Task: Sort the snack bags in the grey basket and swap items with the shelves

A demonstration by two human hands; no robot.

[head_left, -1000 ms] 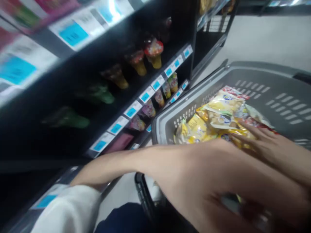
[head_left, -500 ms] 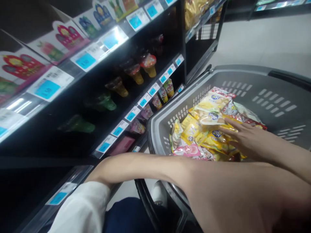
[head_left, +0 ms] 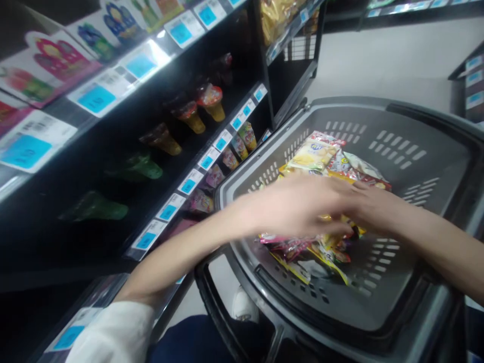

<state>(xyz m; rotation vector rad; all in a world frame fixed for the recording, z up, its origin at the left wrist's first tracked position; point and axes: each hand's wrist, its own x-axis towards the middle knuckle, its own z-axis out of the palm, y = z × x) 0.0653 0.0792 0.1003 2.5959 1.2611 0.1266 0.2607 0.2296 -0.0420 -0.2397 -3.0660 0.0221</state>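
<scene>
A grey plastic shopping basket (head_left: 434, 136) stands in front of me, holding a heap of snack packets (head_left: 313, 154), mostly yellow, with pink ones (head_left: 291, 246) at the near side. My left hand (head_left: 302, 206) reaches across from the left, low over the heap; it is smeared by motion, so its fingers are unclear. My right hand (head_left: 374, 206) comes in from the right and lies flat on the packets, its fingertips partly covered by the left hand.
Black store shelves (head_left: 113, 166) run along the left, with jelly cups (head_left: 209, 101) and blue price tags (head_left: 191, 182). A pale floor (head_left: 378, 55) lies beyond the basket. Another shelf end (head_left: 471, 80) is at the far right. My shoe (head_left: 244, 305) shows below the basket.
My left hand has moved away from the camera and out over the packets, meeting the right hand. The view has shifted, so more of the basket's near side shows.
</scene>
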